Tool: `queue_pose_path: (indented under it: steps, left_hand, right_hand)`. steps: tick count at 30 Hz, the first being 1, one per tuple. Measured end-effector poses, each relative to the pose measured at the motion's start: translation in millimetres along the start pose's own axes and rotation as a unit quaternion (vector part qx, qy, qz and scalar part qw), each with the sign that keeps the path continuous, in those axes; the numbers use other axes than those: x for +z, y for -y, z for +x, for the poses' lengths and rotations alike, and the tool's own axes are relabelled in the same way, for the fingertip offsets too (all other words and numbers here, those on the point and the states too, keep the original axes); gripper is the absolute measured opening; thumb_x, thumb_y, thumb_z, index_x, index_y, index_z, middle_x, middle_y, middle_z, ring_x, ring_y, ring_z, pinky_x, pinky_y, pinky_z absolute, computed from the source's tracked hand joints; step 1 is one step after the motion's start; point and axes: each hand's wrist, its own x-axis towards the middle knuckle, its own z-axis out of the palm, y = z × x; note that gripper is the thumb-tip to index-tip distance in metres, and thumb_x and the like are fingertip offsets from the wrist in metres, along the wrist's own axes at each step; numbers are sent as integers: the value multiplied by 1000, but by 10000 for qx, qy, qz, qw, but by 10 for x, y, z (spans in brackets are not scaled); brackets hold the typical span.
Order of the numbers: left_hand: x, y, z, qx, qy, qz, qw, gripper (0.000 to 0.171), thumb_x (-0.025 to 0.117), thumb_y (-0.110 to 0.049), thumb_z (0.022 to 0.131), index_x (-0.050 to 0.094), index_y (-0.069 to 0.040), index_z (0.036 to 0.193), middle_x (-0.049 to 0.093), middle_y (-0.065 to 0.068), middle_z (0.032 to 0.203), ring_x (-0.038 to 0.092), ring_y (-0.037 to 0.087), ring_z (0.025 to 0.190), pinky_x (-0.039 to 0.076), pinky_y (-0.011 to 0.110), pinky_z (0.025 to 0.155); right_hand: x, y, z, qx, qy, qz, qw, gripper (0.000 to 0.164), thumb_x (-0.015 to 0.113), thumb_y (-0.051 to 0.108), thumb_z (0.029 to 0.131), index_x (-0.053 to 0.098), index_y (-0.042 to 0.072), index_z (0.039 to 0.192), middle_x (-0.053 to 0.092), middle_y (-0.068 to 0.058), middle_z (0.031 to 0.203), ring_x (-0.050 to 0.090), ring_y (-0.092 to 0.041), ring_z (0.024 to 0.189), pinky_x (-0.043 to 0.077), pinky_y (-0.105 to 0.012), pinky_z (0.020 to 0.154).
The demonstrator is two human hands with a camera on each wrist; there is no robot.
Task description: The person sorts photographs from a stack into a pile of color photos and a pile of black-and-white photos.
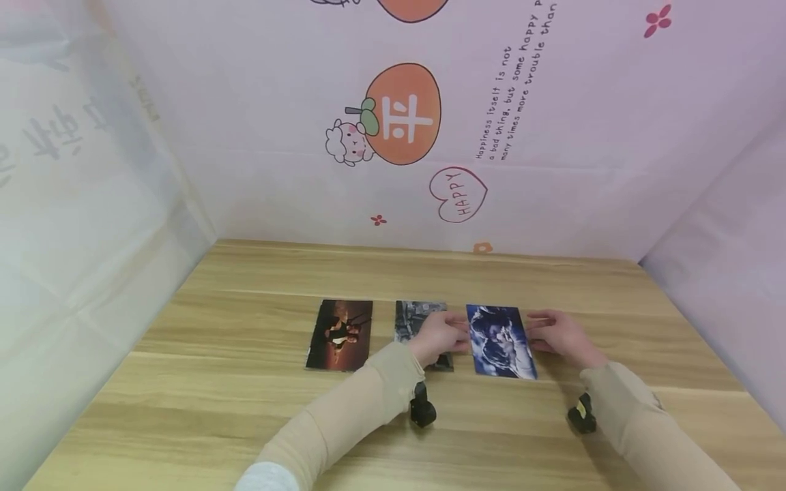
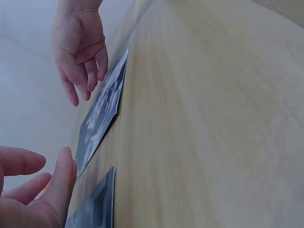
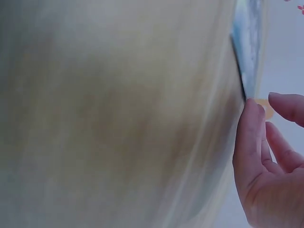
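Observation:
A blue-and-white picture card lies on the wooden table between the two hands. My left hand reaches over a grey picture card, partly hiding it, with its fingertips at the blue card's left edge. On the opposite side, my right hand has its fingertips right at the blue card's right edge. The right wrist view shows those fingers loosely extended beside the card's corner. Relaxed, slightly bent left fingers appear in the left wrist view, gripping nothing.
A dark orange-brown picture card lies left of the grey one. Behind the wooden table hangs a pink printed sheet, with pale sheets at both sides. Black wrist cameras sit below the sleeves.

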Motion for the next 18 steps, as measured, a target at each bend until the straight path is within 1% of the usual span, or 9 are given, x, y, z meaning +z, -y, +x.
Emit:
queue_pose_path:
  steps: [5,8,10,13,18]
  left_hand:
    - [-61,-51,-64,97,211,-96,9997,43,54,5,90,50,3,132,61,20,122,65,26,101,58,29,82]
    - [-129,-86,-116,161,311,-46,9994,43,57,1,90,50,2,132,59,20,125,65,26,104,57,30,85]
    - [-190,-98,-146,198,363,-26,9991,43,57,0,91,50,2,133,58,20,127,64,26,106,56,31,87]
    - [-300,-102,-186,245,411,-63,9988,43,55,0,92,47,3,135,56,21,129,61,28,111,56,31,89]
    - [-501,-99,-266,323,367,-87,9988,42,52,0,94,45,4,136,54,23,131,57,32,116,55,31,89]
  right_hand:
    - [-2,76,-50,-250,47,-309,9992,54,49,7,95,28,-16,139,45,-39,128,63,-34,103,57,-36,85]
    - [38,152,-74,-275,40,-357,9990,57,51,13,95,29,-12,140,42,-39,132,60,-39,108,56,-39,88]
    - [73,200,-82,-287,58,-277,9992,58,52,15,95,28,-11,141,40,-38,135,59,-39,109,55,-39,90]
    - [141,266,-85,-336,64,-88,9994,57,52,13,95,28,-11,141,41,-37,135,59,-37,110,54,-39,91]
    - [287,353,-89,-412,183,480,9978,54,50,8,96,28,-11,141,42,-35,134,55,-32,113,50,-40,98]
